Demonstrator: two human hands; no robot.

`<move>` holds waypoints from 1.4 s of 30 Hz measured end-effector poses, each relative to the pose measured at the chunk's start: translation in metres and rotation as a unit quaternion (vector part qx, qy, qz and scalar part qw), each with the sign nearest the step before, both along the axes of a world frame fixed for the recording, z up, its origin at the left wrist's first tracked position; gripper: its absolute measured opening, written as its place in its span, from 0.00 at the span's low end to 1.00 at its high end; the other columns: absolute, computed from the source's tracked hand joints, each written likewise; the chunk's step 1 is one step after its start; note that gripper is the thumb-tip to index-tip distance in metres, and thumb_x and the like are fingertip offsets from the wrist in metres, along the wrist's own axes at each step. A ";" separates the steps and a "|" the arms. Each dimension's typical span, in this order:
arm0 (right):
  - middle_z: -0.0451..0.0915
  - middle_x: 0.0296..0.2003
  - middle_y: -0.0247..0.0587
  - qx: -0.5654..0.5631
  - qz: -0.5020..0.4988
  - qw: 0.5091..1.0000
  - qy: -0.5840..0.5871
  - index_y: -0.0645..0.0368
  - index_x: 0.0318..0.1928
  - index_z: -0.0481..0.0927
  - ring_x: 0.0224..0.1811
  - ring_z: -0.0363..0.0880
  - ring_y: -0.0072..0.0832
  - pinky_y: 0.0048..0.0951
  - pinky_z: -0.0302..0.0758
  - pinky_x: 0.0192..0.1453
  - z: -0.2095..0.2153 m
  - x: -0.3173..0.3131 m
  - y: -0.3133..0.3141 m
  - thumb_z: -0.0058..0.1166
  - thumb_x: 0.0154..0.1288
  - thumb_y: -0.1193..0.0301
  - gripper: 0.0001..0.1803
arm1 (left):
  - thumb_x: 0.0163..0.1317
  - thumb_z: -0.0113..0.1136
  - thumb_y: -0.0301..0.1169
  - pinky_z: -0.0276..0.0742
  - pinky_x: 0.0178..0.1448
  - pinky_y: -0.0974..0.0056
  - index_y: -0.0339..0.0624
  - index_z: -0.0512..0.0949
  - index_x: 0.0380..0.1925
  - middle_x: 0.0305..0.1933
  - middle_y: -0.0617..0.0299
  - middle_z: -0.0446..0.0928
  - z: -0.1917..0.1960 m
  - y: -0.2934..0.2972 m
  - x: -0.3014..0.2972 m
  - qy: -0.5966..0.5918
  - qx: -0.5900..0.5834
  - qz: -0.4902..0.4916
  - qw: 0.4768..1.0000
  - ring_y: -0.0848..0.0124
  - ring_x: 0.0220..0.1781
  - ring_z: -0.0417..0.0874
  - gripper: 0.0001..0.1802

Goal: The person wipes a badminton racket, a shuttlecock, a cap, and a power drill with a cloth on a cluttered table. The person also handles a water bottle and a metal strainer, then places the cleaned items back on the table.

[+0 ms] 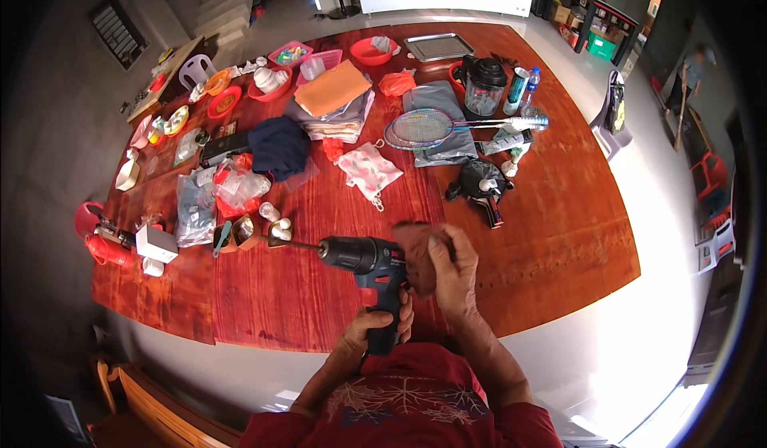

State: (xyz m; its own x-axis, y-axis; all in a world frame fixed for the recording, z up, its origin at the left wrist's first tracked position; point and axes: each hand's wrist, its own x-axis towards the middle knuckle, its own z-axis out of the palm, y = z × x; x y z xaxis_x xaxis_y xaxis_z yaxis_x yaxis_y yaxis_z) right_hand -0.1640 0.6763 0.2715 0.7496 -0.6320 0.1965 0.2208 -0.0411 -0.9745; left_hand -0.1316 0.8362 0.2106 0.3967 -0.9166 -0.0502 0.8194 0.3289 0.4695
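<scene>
My left hand (357,332) is wrapped round the handle of a dark blue cordless drill (353,253), held up in front of my chest over the near table edge. A long thin bit (297,243) sticks out of its chuck toward the left. Against the back end of the drill, a reddish-brown cloth (420,266) is pinched in my right hand (457,276), thumb on top. The cloth hides the rear of the drill body.
The glossy red-brown wooden table (551,248) carries a patterned drawstring pouch (369,170), badminton rackets (423,128), a blender (484,85), a folded cloth pile (331,101) and small pots (244,231). A wooden bench (172,404) stands at lower left. Another person (693,77) is far right.
</scene>
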 end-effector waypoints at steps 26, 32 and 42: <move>0.80 0.39 0.40 -0.043 0.247 0.964 0.086 0.65 0.46 0.76 0.44 0.77 0.25 0.26 0.71 0.50 -0.022 0.045 -0.029 0.47 0.69 0.66 0.15 | 0.40 0.67 0.36 0.76 0.32 0.62 0.37 0.68 0.41 0.30 0.59 0.72 -0.007 -0.002 0.000 0.041 0.038 -0.090 0.994 0.67 0.26 0.75 0.28; 0.68 0.55 0.55 -0.316 -0.005 0.948 0.024 0.63 0.58 0.66 0.57 0.68 0.51 0.40 0.68 0.59 -0.033 0.023 0.018 0.50 0.63 0.73 0.23 | 0.49 0.60 0.50 0.74 0.45 0.60 0.41 0.64 0.52 0.46 0.57 0.69 -0.012 -0.006 0.008 0.015 0.133 0.068 0.989 0.65 0.42 0.75 0.35; 0.69 0.49 0.49 -0.523 0.104 0.846 0.010 0.66 0.49 0.75 0.48 0.72 0.44 0.40 0.74 0.50 -0.021 -0.025 0.033 0.58 0.51 0.78 0.22 | 0.54 0.48 0.69 0.75 0.56 0.64 0.44 0.67 0.57 0.54 0.58 0.71 -0.041 0.005 0.034 -0.038 0.143 0.143 0.979 0.68 0.53 0.76 0.44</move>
